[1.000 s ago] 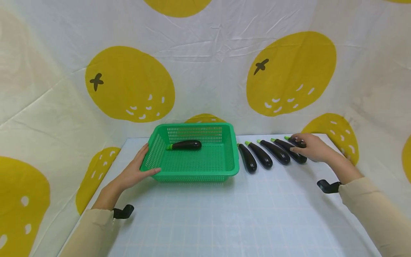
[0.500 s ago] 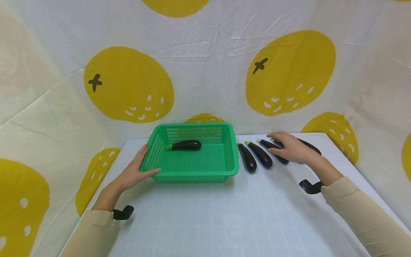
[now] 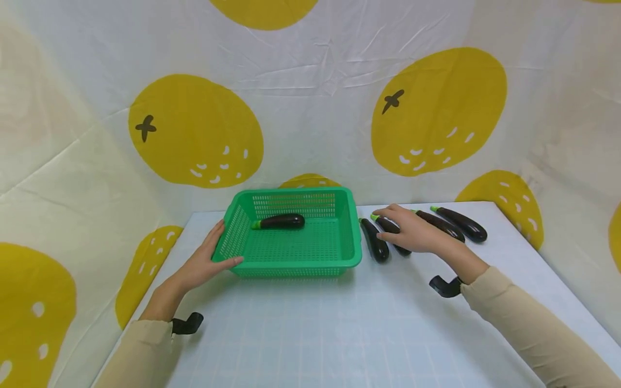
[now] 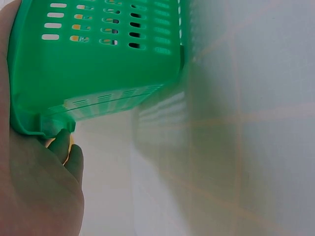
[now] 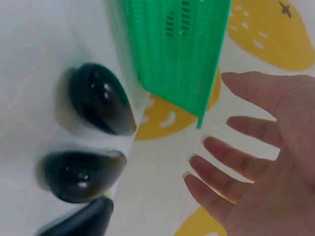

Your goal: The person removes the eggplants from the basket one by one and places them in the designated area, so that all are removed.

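Observation:
A green plastic basket [image 3: 291, 264] stands on the table with one dark eggplant [image 3: 281, 221] lying inside it. At its left end, my left hand [image 3: 199, 264] holds the rim, thumb along the front edge and fingers against the side. My right hand [image 3: 407, 229] hovers above the row of eggplants right of the basket, fingers spread and nothing held. Beneath it lies an eggplant [image 3: 388, 225] partly covered by the fingers; another eggplant [image 3: 374, 241] sits nearest the basket. In the right wrist view, the fingers are apart from the eggplants [image 5: 81, 177].
Farther right lie two more eggplants, one [image 3: 442, 226] partly behind my forearm and one [image 3: 461, 223] at the row's end. A pale checked cloth covers the table [image 3: 310, 334]. A white curtain [image 3: 310, 134] with yellow fruit prints hangs close behind the basket.
My right hand has moved left along the row, from the far-right eggplants toward the basket, uncovering those at the right. My left hand and the basket have stayed put.

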{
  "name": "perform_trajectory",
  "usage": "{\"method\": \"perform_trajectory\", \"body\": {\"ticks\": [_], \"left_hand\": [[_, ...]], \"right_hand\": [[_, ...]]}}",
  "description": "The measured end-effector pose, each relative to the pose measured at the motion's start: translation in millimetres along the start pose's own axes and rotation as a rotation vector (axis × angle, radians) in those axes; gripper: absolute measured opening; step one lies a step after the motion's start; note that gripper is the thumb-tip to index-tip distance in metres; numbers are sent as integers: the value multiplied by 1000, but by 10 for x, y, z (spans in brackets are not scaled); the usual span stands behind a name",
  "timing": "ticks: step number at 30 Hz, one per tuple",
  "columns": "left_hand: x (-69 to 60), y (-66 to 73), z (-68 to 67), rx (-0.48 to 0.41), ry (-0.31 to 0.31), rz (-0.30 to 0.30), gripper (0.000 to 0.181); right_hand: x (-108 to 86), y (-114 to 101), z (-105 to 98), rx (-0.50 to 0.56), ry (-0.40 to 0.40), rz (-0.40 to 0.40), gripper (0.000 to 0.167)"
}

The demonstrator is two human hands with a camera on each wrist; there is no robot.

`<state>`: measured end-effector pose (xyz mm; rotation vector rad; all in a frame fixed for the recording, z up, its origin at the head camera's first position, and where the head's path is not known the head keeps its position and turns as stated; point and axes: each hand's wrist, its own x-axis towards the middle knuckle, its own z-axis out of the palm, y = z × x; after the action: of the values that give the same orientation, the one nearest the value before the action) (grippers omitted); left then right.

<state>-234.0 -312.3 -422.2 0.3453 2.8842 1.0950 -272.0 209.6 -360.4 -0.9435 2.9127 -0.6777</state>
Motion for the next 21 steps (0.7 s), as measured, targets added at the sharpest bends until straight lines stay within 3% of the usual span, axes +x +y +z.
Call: {"method": "perform_trajectory", "body": {"ticks": [12, 21], "left_hand": [[41, 17, -15, 14, -4, -15, 111], [19, 22, -12, 6, -6, -14, 112]], "right_hand": [[285, -418, 152, 38, -43, -120, 51], [583, -734, 247, 3, -150, -238, 47]]}}
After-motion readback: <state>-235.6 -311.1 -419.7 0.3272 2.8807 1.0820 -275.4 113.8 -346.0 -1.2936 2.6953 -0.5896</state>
